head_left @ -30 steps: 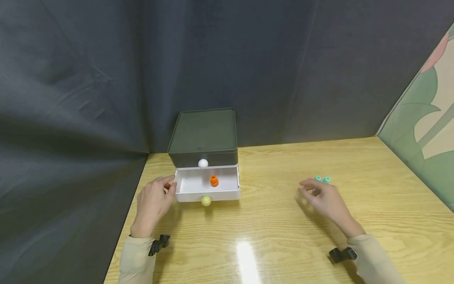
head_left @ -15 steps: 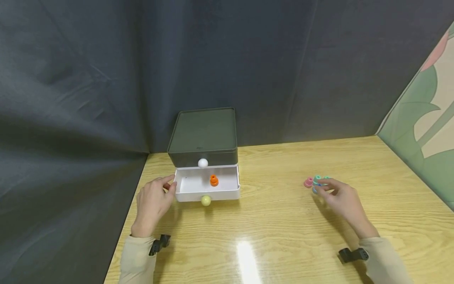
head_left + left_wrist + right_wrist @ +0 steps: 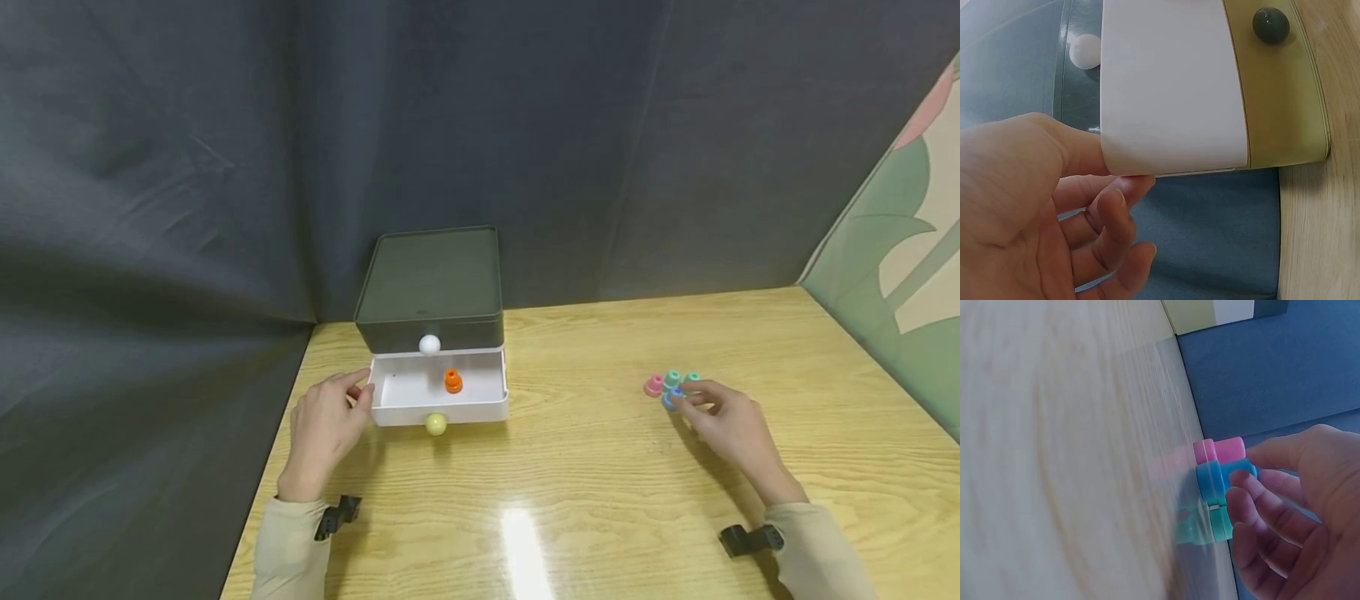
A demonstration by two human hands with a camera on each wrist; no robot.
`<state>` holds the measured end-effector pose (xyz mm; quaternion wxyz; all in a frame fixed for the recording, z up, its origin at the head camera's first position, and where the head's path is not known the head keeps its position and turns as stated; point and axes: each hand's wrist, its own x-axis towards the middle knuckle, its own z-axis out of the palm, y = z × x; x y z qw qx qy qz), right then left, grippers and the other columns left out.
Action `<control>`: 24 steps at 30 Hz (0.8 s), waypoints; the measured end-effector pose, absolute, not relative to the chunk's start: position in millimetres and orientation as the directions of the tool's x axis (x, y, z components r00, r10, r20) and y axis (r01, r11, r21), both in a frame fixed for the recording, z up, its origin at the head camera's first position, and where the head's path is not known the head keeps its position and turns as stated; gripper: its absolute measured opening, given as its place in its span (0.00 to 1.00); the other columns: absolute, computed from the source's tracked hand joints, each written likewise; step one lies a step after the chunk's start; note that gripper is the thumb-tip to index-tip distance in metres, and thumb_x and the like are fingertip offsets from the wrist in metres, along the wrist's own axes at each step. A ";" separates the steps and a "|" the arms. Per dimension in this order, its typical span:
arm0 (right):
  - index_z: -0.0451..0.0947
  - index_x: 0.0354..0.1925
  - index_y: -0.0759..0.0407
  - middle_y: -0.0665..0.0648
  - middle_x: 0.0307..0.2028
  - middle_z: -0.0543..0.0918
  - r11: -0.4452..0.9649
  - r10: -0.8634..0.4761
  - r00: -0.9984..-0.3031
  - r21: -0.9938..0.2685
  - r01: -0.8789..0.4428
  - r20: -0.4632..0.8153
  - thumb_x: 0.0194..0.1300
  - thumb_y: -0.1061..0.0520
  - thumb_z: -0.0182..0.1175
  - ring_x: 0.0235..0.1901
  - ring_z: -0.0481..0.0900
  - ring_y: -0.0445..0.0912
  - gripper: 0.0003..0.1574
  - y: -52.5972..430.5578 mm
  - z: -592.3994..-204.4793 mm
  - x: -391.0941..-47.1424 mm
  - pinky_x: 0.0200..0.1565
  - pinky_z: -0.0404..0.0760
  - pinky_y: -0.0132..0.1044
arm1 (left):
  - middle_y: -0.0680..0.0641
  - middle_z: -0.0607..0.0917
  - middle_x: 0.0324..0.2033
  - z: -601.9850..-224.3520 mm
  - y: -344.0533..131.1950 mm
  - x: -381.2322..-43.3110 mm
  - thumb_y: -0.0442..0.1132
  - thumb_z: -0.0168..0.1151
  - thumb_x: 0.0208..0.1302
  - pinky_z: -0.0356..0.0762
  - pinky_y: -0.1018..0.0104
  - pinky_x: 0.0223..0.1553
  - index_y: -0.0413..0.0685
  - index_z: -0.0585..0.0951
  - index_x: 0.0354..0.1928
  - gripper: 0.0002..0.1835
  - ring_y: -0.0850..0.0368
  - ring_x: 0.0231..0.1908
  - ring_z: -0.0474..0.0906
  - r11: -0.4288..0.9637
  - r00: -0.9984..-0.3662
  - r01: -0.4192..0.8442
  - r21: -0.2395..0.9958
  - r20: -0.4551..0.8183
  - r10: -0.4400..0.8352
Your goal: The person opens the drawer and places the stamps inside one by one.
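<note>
My left hand [image 3: 324, 433] is at the left side of a pulled-out white drawer [image 3: 480, 411]. Its thumb and fingers pinch the side wall near the front corner, seen close in the left wrist view. Inside the drawer stands an orange stepped plastic peg [image 3: 453, 382]. Over on the right, my right hand [image 3: 731, 425] pinches the narrow top of a blue peg [image 3: 1210, 481], which looks upright on the table. Next to it are a pink peg [image 3: 654, 385] and a green peg [image 3: 672, 380]; another green peg [image 3: 692, 377] is partly behind my fingers.
The drawer belongs to a dark grey-green cabinet [image 3: 431, 275] whose top drawer has a white knob [image 3: 430, 345]. A yellow-green drawer [image 3: 1282, 100] with a dark knob lies lowest. Dark cloth [image 3: 570, 167] hangs behind the wooden table [image 3: 585, 492].
My right hand has moved right, uncovering the pink peg and then more of the blue one, and its fingertips have come onto the blue peg. The left hand and drawer stay put.
</note>
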<state>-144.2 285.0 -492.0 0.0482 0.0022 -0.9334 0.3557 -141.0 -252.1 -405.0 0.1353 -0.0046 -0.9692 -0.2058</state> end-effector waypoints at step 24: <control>0.80 0.62 0.68 0.69 0.45 0.91 0.772 0.022 -0.994 -0.633 -0.053 0.110 0.77 0.45 0.64 0.33 0.88 0.48 0.30 288.4 -495.8 -148.1 0.28 0.80 0.32 | 0.42 0.91 0.37 -407.0 -251.0 -141.2 0.42 0.64 0.73 0.65 0.62 0.22 0.43 0.88 0.60 0.19 0.53 0.21 0.73 0.915 -0.965 0.068 0.398 0.259 -0.041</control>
